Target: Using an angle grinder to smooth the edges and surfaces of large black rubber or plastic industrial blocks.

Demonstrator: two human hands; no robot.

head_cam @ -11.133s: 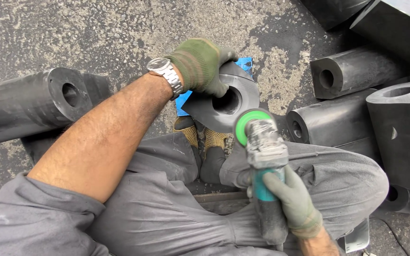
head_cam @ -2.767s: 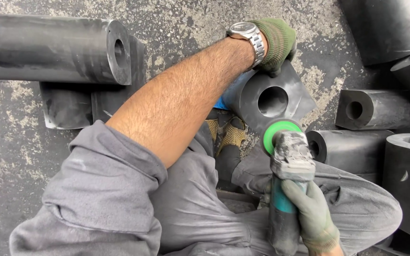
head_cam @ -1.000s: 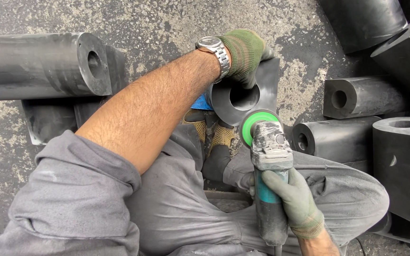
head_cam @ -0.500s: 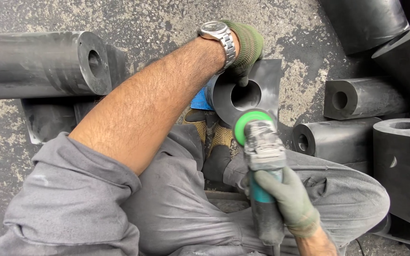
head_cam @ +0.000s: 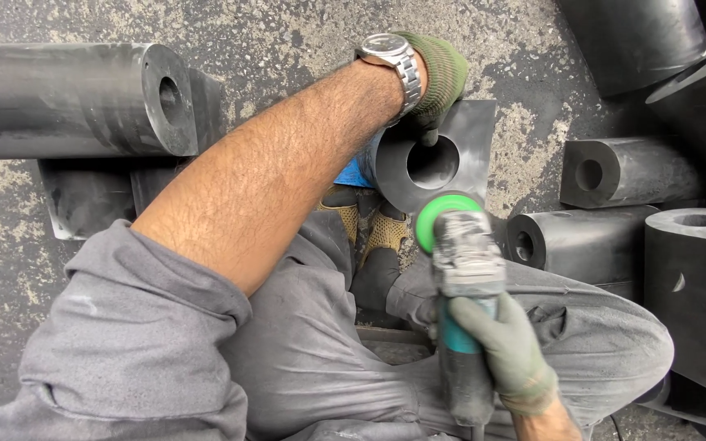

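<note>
Gripping the top edge of a black rubber block with a round bore [head_cam: 439, 159], the left hand [head_cam: 435, 77] in a green glove is curled shut over the block's far rim, apparently to pin it steady and keep the bored face turned up toward the tool. Left forearm runs bare and nearly straight from the rolled grey sleeve [head_cam: 140, 327] to the wristwatch [head_cam: 390, 57], elbow low, wrist bent down over the block. Right hand [head_cam: 504, 351], grey-green glove, is wrapped closed around the body of an angle grinder [head_cam: 463, 294]; the tool points away from the torso, its green disc guard [head_cam: 443, 214] sitting at the block's near edge, touching or just short of it, cannot tell which. Block rests on the concrete floor [head_cam: 288, 33] between the knees, propped against a tan work boot [head_cam: 373, 229], with a blue piece [head_cam: 357, 171] just beside it on the left. Further out: long black cylinder [head_cam: 67, 102] lying at left, smaller bored cylinders [head_cam: 623, 171] and a square bored block [head_cam: 696, 286] stacked at right, well clear of the grinder.
</note>
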